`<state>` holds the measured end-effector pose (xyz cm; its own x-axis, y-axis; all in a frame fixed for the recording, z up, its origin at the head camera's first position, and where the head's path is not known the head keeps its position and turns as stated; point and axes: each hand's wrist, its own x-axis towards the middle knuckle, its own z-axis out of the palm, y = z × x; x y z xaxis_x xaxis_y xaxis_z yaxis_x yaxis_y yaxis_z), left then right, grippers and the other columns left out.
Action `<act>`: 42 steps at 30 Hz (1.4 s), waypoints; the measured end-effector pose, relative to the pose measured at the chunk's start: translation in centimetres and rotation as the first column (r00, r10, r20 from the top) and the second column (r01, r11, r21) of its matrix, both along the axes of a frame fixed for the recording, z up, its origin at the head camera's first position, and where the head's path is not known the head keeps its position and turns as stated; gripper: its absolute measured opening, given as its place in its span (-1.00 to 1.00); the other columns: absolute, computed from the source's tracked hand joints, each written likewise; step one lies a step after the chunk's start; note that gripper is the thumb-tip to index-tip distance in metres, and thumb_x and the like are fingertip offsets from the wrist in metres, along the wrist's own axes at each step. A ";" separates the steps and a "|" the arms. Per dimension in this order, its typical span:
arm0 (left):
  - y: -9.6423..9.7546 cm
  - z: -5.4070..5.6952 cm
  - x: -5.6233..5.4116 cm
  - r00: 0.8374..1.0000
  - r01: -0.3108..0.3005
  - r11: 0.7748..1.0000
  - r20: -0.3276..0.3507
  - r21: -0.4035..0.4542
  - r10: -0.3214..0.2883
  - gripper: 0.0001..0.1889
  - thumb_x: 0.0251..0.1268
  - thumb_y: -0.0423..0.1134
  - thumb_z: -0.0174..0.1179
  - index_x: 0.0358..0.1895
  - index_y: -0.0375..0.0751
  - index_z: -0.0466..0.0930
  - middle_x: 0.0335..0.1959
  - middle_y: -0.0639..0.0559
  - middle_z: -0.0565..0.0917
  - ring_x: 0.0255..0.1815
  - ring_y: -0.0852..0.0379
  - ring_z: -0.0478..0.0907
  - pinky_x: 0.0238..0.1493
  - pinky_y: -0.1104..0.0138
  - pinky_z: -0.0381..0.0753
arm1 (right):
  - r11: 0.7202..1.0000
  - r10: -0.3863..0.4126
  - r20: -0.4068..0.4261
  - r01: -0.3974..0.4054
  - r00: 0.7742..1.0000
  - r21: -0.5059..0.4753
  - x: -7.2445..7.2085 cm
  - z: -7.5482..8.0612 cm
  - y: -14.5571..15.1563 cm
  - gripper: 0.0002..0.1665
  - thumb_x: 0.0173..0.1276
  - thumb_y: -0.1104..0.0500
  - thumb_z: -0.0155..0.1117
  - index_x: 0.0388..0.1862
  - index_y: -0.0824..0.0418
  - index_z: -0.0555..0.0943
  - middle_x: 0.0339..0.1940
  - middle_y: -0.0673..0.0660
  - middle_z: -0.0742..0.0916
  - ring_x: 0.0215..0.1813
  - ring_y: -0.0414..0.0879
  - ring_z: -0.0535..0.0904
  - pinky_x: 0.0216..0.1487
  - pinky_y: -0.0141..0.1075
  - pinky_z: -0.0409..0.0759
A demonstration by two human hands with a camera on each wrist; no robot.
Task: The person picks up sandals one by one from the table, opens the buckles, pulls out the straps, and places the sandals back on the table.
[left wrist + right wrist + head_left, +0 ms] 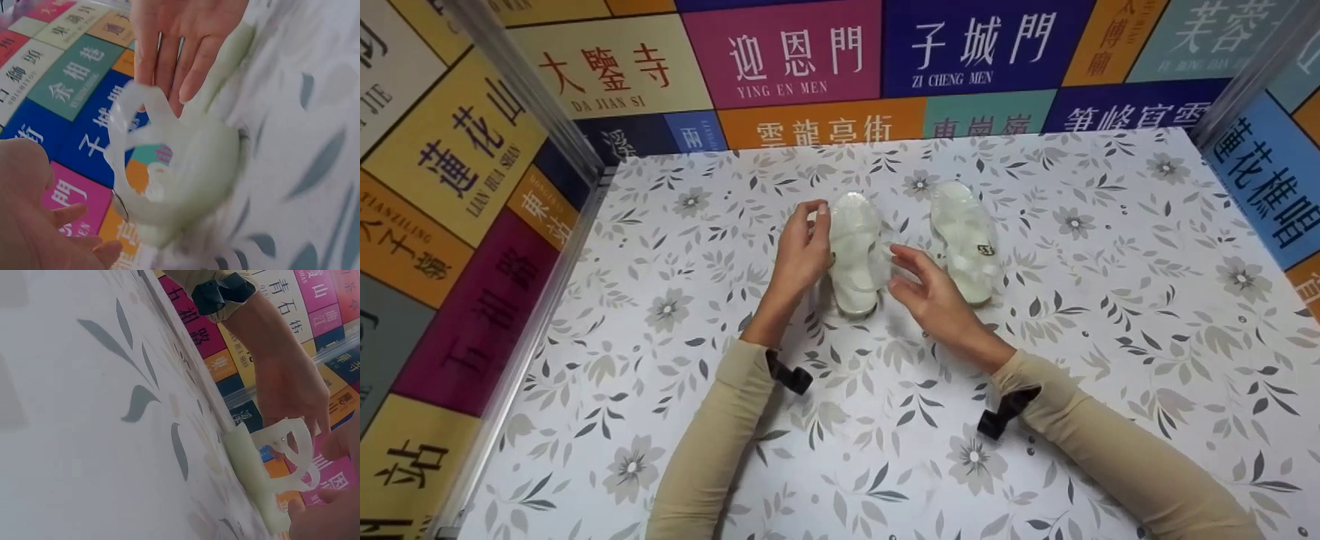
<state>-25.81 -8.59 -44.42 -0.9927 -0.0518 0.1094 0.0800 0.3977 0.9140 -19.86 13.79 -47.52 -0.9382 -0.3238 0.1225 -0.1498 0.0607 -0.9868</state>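
- On the flower-printed surface (885, 427), the pale left sandal (855, 262) and the matching right sandal (964, 240) lie sole down, side by side with a gap between them, wider ends toward the patterned back wall (712, 90).
- Judging by that layout, most of the placing looks done: both sandals are down and roughly paired.
- What is left seems to concern the left sandal, since both hands frame it; whether it needs more adjusting, I cannot tell.
- The left hand (804, 247) stands along the outer side of the left sandal, fingers loosely bent, closed round nothing; light contact with the edge cannot be ruled out.
- The right hand (934, 296) reaches in from the other side, between the two sandals, thumb and fingers spread apart; its fingertips are just beside the straps (118, 121), with no grip visible.
- In the left wrist view, the right hand's fingers are nearly straight.
- Both forearms, in tan sleeves, slant inward from the near edge, palms roughly facing each other across the left sandal.
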 end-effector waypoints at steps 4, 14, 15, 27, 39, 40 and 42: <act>-0.7 -0.8 -0.1 0.993 -0.021 0.999 0.114 -0.050 0.026 -0.43 0.81 0.14 -0.20 0.50 -0.18 0.46 0.43 -0.24 0.61 0.44 -0.17 0.61 0.49 0.03 0.55 | 0.999 0.001 0.026 -0.002 1.000 0.045 -0.8 -0.5 -1.1 -0.18 0.65 0.20 0.25 0.71 0.44 0.16 0.72 0.41 0.33 0.74 0.28 0.25 0.76 0.05 0.27; -1.1 -0.9 0.1 0.969 0.037 0.997 0.247 -0.068 -0.019 -0.35 0.78 0.27 -0.24 0.50 -0.11 0.48 0.41 -0.19 0.65 0.35 -0.06 0.61 0.39 0.06 0.62 | 0.997 0.080 0.099 -0.078 0.992 -0.022 -2.4 -0.9 -2.9 -0.15 0.65 0.06 0.29 0.74 0.28 0.20 0.74 0.24 0.38 0.78 0.08 0.23 0.81 -0.07 0.15; -1.1 -0.8 0.1 0.970 0.036 0.997 0.243 -0.071 -0.018 -0.36 0.78 0.27 -0.24 0.48 -0.12 0.50 0.40 -0.19 0.66 0.34 -0.06 0.61 0.39 0.06 0.62 | 0.997 0.079 0.109 -0.077 0.991 -0.022 -2.5 -0.9 -3.0 -0.16 0.64 0.05 0.30 0.74 0.26 0.22 0.73 0.23 0.40 0.77 0.07 0.25 0.80 -0.07 0.16; -0.7 -0.9 0.2 0.988 -0.012 0.997 0.152 -0.074 0.023 -0.43 0.80 0.19 -0.19 0.32 -0.12 0.64 0.35 -0.14 0.71 0.33 -0.01 0.66 0.36 0.06 0.64 | 0.995 0.071 0.101 -0.064 0.992 -0.070 -2.7 -1.1 -3.0 -0.20 0.60 0.23 0.25 0.70 0.39 0.23 0.73 0.36 0.35 0.77 0.20 0.24 0.80 -0.01 0.16; 0.6 -0.2 1.1 0.998 0.034 0.997 0.064 -0.075 -0.029 -0.46 0.81 0.16 -0.17 0.34 -0.14 0.62 0.12 -0.13 0.83 0.07 0.05 0.77 0.05 0.16 0.77 | 0.987 0.113 0.116 -0.099 0.987 -0.124 -1.7 0.4 -1.2 -0.18 0.59 0.21 0.24 0.72 0.33 0.21 0.81 0.20 0.25 0.79 0.08 0.18 0.80 -0.05 0.16; 0.7 -0.1 1.2 0.997 0.045 0.996 0.058 -0.073 -0.041 -0.47 0.81 0.15 -0.16 0.34 -0.15 0.61 0.12 -0.12 0.83 0.05 0.07 0.77 0.01 0.18 0.78 | 0.986 0.121 0.113 -0.107 0.986 -0.126 -1.6 0.4 -0.9 -0.18 0.60 0.22 0.24 0.73 0.33 0.20 0.81 0.20 0.24 0.80 0.07 0.17 0.81 -0.05 0.15; 1.1 -0.1 1.5 0.997 0.071 0.995 0.049 -0.075 -0.067 -0.45 0.81 0.17 -0.17 0.33 -0.16 0.60 0.06 -0.09 0.85 -0.02 0.10 0.78 -0.04 0.22 0.79 | 0.985 0.129 0.097 -0.116 0.987 -0.128 -1.3 0.3 -0.3 -0.19 0.60 0.24 0.22 0.72 0.34 0.21 0.81 0.20 0.24 0.81 0.08 0.15 0.81 -0.03 0.12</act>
